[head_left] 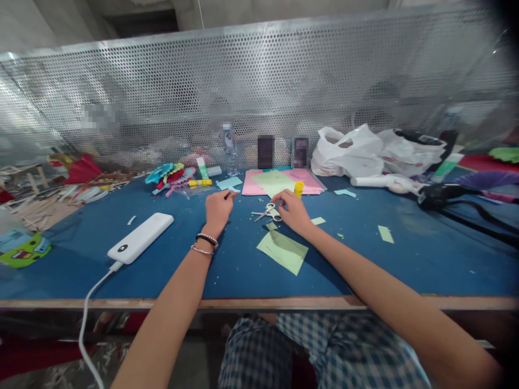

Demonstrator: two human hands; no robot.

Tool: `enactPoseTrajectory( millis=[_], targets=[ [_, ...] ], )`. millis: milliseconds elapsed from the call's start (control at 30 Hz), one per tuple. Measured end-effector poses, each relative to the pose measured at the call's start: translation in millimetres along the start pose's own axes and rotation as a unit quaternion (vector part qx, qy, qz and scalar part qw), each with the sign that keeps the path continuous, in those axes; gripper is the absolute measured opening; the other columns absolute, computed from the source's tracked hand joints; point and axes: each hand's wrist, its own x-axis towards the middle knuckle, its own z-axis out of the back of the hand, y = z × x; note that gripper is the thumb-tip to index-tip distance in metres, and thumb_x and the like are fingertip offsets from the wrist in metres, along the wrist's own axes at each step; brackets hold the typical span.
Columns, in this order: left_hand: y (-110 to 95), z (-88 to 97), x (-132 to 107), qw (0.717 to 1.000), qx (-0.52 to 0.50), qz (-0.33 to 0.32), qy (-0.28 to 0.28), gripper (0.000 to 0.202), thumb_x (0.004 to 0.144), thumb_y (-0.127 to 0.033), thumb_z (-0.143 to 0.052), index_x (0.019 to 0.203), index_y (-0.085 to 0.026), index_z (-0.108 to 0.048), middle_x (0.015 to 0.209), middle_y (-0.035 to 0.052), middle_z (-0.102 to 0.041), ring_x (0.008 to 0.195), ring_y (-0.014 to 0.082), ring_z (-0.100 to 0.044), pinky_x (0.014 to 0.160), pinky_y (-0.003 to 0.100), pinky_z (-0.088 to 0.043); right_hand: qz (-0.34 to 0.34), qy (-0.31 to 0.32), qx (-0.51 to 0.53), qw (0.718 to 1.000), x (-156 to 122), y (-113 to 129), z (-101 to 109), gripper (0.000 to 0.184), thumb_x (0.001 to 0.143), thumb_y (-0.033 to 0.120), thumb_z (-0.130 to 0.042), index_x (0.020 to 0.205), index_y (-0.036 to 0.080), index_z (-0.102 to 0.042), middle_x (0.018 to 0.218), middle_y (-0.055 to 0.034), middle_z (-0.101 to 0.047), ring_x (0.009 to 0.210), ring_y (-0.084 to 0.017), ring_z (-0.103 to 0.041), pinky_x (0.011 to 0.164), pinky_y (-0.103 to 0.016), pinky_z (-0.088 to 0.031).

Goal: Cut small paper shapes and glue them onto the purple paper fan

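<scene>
My left hand (219, 209) rests over the blue mat with its fingers pinched together near some light blue paper (230, 183). Whatever may be between those fingertips is too small to make out. At the white-handled scissors (266, 213), my right hand (291, 209) has its fingers curled onto the handle loops; the blades are spread and point left. Below them lies a pale green sheet (283, 252), with a small green scrap (271, 226) at its upper edge. Just behind my right hand stands a yellow glue stick (299, 188), in front of pink paper sheets (251, 185) topped by another green sheet (270, 181).
A white power bank (140, 237) with a cable lies left. Behind are colourful paper pieces (170, 177), another yellow stick (200, 182) and a water bottle (230, 151). White plastic bags (348, 151) and black straps (466, 208) lie right. A perforated metal screen (251, 75) closes the back.
</scene>
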Motion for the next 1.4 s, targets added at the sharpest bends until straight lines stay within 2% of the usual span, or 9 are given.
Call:
enactPoseTrajectory(
  millis=[167, 300, 633, 833, 967, 1100, 1167, 1267, 1400],
  targets=[
    [21, 4.2, 6, 0.997, 0.072, 0.025, -0.013, 0.033, 0.083, -0.039, -0.045, 0.071, -0.019, -0.067, 0.07, 0.0086, -0.066, 0.066, 0.0189, -0.056, 0.059, 0.026, -0.03, 0.134, 0.217, -0.041, 0.966, -3, 3, 17, 0.02, 0.071, 0.012, -0.051, 0.088, 0.019, -0.057, 0.09, -0.0045, -0.055, 0.091, -0.019, -0.05, 0.076, -0.031, -0.042],
    [27, 3.0, 5, 0.995, 0.102, 0.002, 0.003, 0.035, 0.084, -0.039, -0.043, 0.072, -0.018, -0.067, 0.071, 0.0115, -0.065, 0.068, 0.0212, -0.055, 0.062, 0.03, -0.033, 0.142, 0.264, -0.059, 0.952, -5, 3, 21, 0.019, 0.07, 0.029, -0.062, 0.087, 0.019, -0.06, 0.086, -0.0053, -0.058, 0.086, -0.02, -0.052, 0.071, -0.03, -0.044],
    [22, -9.1, -5, 0.978, 0.174, 0.011, 0.116, 0.023, 0.082, -0.03, -0.049, 0.088, -0.014, -0.063, 0.093, 0.0158, -0.062, 0.089, 0.0251, -0.053, 0.072, 0.031, -0.04, 0.16, 0.213, -0.105, 0.958, -4, 3, 10, 0.011, 0.077, 0.017, -0.053, 0.08, 0.018, -0.063, 0.079, -0.0058, -0.059, 0.08, -0.018, -0.054, 0.067, -0.029, -0.042],
    [-5, -23.4, -15, 0.986, 0.135, -0.019, 0.098, 0.051, 0.077, -0.044, -0.055, 0.12, -0.016, -0.048, 0.113, 0.0167, -0.056, 0.107, 0.0312, -0.045, 0.091, 0.046, -0.031, 0.178, 0.151, -0.124, 0.965, -3, 9, 3, 0.017, 0.085, 0.023, -0.047, 0.086, 0.019, -0.064, 0.085, -0.007, -0.058, 0.084, -0.019, -0.049, 0.074, -0.034, -0.042],
    [-33, -23.8, -22, 0.997, 0.03, -0.065, 0.029, 0.039, 0.084, -0.043, -0.043, 0.112, -0.018, -0.055, 0.115, 0.0129, -0.056, 0.108, 0.027, -0.044, 0.096, 0.041, -0.027, 0.146, 0.062, -0.117, 0.98, -2, 10, 3, 0.021, 0.086, 0.027, -0.046, 0.089, 0.023, -0.066, 0.088, -0.0077, -0.058, 0.086, -0.021, -0.048, 0.076, -0.037, -0.041],
    [-50, -17.9, -27, 0.992, -0.096, -0.058, 0.053, 0.042, 0.087, -0.044, -0.033, 0.086, -0.018, -0.065, 0.094, 0.0108, -0.064, 0.094, 0.0233, -0.053, 0.089, 0.035, -0.034, 0.115, -0.031, -0.104, 0.987, -2, 9, 4, 0.02, 0.084, 0.031, -0.049, 0.09, 0.025, -0.066, 0.09, -0.0069, -0.058, 0.087, -0.021, -0.047, 0.077, -0.039, -0.041],
    [-54, -17.6, -28, 0.975, -0.187, 0.004, 0.119, 0.05, 0.087, -0.049, -0.03, 0.073, -0.018, -0.067, 0.077, 0.0097, -0.066, 0.079, 0.0215, -0.057, 0.078, 0.032, -0.04, 0.109, -0.058, -0.1, 0.987, -2, 9, 4, 0.019, 0.084, 0.032, -0.049, 0.089, 0.027, -0.067, 0.092, -0.0058, -0.059, 0.087, -0.021, -0.047, 0.078, -0.039, -0.041],
    [-58, -19.8, -30, 0.906, -0.336, 0.108, 0.232, 0.054, 0.085, -0.053, -0.029, 0.066, -0.018, -0.066, 0.069, 0.0088, -0.066, 0.066, 0.0184, -0.059, 0.065, 0.029, -0.043, 0.119, -0.067, -0.098, 0.986, -3, 11, 5, 0.018, 0.084, 0.031, -0.049, 0.087, 0.028, -0.067, 0.095, -0.004, -0.06, 0.088, -0.02, -0.048, 0.079, -0.039, -0.042],
    [-65, -20.9, -31, 0.829, -0.461, 0.161, 0.274, 0.039, 0.082, -0.049, -0.044, 0.072, -0.016, -0.064, 0.077, 0.009, -0.066, 0.07, 0.0178, -0.061, 0.061, 0.026, -0.044, 0.138, -0.034, -0.092, 0.986, -3, 14, 3, 0.019, 0.085, 0.029, -0.048, 0.088, 0.028, -0.067, 0.1, -0.0031, -0.061, 0.093, -0.021, -0.048, 0.082, -0.039, -0.042]
  ],
)
